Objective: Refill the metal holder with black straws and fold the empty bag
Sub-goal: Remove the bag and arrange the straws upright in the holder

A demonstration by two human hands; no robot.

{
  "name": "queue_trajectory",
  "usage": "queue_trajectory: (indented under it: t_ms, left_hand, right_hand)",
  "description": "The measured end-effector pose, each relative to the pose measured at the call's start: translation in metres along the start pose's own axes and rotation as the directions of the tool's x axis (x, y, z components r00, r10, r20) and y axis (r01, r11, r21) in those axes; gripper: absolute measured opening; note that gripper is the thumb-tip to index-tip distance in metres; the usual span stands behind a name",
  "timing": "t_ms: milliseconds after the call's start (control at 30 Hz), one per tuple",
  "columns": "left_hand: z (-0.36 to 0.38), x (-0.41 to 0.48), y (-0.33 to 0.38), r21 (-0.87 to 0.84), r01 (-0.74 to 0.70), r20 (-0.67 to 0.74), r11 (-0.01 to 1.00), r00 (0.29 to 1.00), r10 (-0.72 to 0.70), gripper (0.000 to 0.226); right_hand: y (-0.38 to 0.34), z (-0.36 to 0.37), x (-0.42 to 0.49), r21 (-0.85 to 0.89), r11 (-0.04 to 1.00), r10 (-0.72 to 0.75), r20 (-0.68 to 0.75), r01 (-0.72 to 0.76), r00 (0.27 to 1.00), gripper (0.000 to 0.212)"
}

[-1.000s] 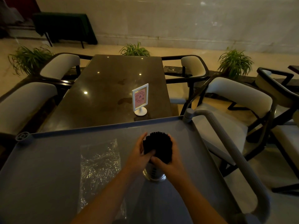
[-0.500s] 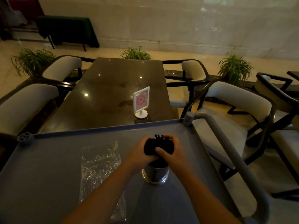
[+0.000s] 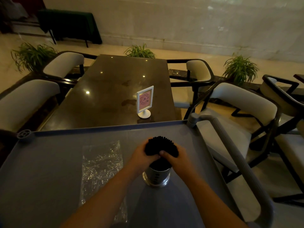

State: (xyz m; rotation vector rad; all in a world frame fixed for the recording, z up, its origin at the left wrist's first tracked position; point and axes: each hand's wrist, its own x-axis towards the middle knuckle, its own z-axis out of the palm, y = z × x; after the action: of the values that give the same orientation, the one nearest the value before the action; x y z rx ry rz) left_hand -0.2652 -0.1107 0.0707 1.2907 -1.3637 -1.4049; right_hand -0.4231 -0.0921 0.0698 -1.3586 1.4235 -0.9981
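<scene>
Nearest to us, our two forearms reach out over the grey surface (image 3: 49, 162) of a cart. The left forearm crosses above the near corner of the clear plastic bag (image 3: 101, 163). The bag lies flat and crinkled on that surface, to the left of the metal holder (image 3: 157, 176) and apart from it.

The holder stands upright on the surface, with small dark slots showing on its near wall. The black straws (image 3: 162, 145) stand in it as one thick bundle. Their lower ends are down inside the holder and their tops fan out above our fingers.

Our left hand (image 3: 142, 155) has its fingers curled round the left side of the bundle. Our right hand (image 3: 176, 159) wraps the right side, its thumb lying on the near face. Both hands grip the straws just above the holder's mouth.

At the right edge of the cart a grey handle (image 3: 230, 145) curves back toward us.

Beyond the cart's far rim is a dark glossy surface (image 3: 115, 89). On it stands a white-framed sign (image 3: 144, 102) with a pink card. Pale cushioned chairs (image 3: 243, 99) stand on both of its sides. Further off we see green plants (image 3: 240, 69) on the floor, then a pale wall (image 3: 181, 22). At far left a table is draped in dark green cloth (image 3: 69, 25).
</scene>
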Motion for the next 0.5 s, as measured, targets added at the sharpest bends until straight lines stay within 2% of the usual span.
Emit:
queue_trajectory:
  t_ms: [200,300,500]
  left_hand:
    - [-0.001,-0.004,-0.001,0.001,-0.013,0.010,1.000,1.000,0.013,0.047]
    - [0.000,-0.005,-0.002,0.011,-0.007,-0.005,1.000,1.000,0.007,0.046]
    - [0.005,-0.005,-0.003,0.017,0.005,-0.047,1.000,0.999,-0.005,0.037]
  right_hand:
    - [-0.006,0.006,-0.009,-0.036,0.999,-0.040,-0.113,0.037,0.993,0.007]
    - [-0.017,0.006,-0.012,-0.081,0.994,-0.082,-0.177,0.068,0.981,0.011]
    - [-0.029,0.006,-0.016,-0.097,0.994,-0.072,-0.275,0.047,0.959,0.017]
